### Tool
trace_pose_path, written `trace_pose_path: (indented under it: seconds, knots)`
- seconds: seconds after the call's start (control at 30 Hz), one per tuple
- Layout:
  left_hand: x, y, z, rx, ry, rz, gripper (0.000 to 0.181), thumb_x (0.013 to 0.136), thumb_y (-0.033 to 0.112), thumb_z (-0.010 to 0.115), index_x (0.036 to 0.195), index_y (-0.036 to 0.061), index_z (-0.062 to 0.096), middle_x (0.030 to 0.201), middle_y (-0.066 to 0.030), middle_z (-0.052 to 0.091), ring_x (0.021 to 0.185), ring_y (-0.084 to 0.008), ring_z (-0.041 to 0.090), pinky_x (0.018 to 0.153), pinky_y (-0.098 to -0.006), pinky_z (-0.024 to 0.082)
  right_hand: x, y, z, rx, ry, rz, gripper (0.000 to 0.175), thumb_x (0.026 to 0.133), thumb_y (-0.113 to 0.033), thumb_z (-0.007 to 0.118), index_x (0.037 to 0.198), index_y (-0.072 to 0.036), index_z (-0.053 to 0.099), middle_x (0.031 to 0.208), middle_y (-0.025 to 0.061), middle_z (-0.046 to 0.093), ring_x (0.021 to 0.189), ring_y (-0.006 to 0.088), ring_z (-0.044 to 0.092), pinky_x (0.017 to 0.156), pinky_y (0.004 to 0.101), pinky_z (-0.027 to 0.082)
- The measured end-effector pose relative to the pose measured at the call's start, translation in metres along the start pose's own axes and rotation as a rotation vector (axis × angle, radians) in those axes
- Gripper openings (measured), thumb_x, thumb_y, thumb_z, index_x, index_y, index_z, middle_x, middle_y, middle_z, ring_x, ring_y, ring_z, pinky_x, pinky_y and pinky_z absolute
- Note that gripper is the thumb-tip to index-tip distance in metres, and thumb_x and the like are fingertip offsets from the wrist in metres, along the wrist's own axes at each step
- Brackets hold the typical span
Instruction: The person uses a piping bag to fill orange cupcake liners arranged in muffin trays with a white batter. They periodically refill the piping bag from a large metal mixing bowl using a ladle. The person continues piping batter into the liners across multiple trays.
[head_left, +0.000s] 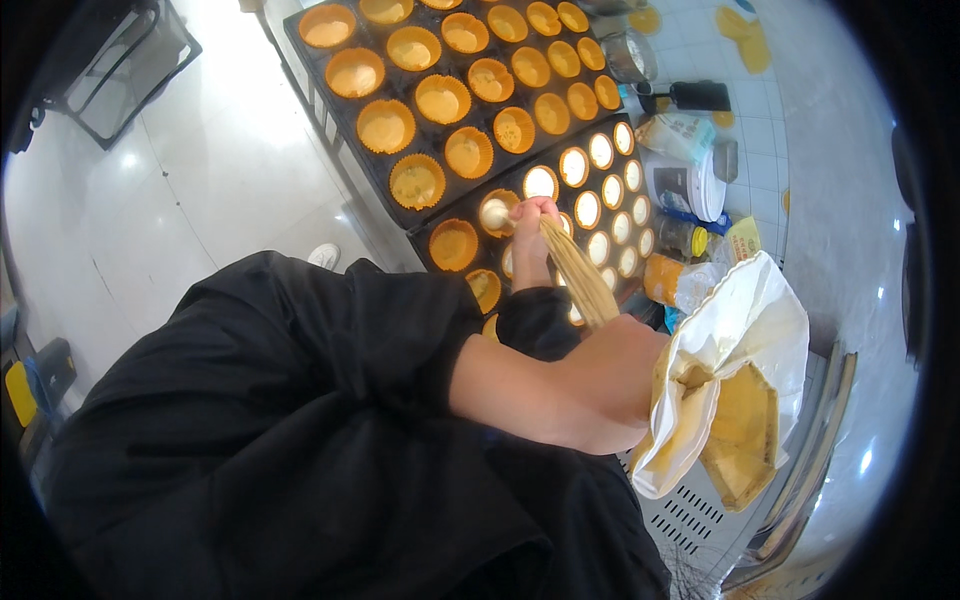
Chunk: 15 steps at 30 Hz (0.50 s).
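A cloth piping bag (577, 270) runs between my two hands, its middle narrow and creased. My left hand (536, 214) closes around its lower end, just above an orange paper baking cup (487, 199) with a white mound of filling (495, 214) in it. My right hand (630, 337) grips the bag higher up; its fingers are mostly hidden. Past that hand the bag's wide white top (761, 319) spreads open, stained yellowish inside. Beneath my hands lies a dark baking tray (420, 244), where many cups hold white filling and several near my body look unfilled.
Beyond it, a second dark tray (405, 217) holds orange cups with pale yellow contents. Along the tiled wall stand a metal bowl (628, 56), a white tub (705, 187), a jar with a yellow lid (697, 241) and plastic packages (664, 279). A slotted metal surface (686, 514) is at lower right.
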<state>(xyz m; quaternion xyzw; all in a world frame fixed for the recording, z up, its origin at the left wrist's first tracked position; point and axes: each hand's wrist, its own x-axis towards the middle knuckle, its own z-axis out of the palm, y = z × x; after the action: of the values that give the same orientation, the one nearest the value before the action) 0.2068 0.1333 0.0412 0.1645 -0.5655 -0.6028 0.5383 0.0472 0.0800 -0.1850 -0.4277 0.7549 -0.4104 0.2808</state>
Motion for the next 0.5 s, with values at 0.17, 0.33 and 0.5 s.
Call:
trace_pose_path:
  seconds: [0.17,0.33,0.5]
  knots:
    - [-0.001,-0.002,-0.004,0.023,-0.055,-0.045,0.015,0.076,0.017,0.062,0.085,0.0056,0.061,0.074,-0.0137,0.063,0.071,-0.0346,0.061,0.062,-0.0419,0.048,0.010,0.017,0.005,-0.036,0.075,0.046,0.012,0.082,-0.009,0.047,0.071,-0.005,0.052,0.062,0.0027,0.051,0.059,0.0121,0.048,0.054,0.0252,0.039]
    - [0.000,-0.011,0.002,-0.266,0.010,0.035,0.014,0.077,0.017,0.061,0.085,0.0064,0.061,0.075,-0.0131,0.063,0.071,-0.0337,0.061,0.061,-0.0413,0.048,0.018,0.028,0.019,0.345,0.073,0.095,0.012,0.084,-0.008,0.045,0.072,-0.006,0.045,0.059,0.0013,0.043,0.051,0.0105,0.039,0.047,0.0243,0.032]
    - [-0.010,-0.012,0.005,0.037,0.008,0.065,0.016,0.077,0.017,0.061,0.088,0.0063,0.061,0.076,-0.0129,0.062,0.071,-0.0334,0.061,0.061,-0.0406,0.048,0.027,0.030,0.025,0.432,0.081,0.180,0.014,0.086,-0.008,0.043,0.072,-0.007,0.040,0.058,-0.0007,0.037,0.049,0.0091,0.032,0.044,0.0237,0.026]
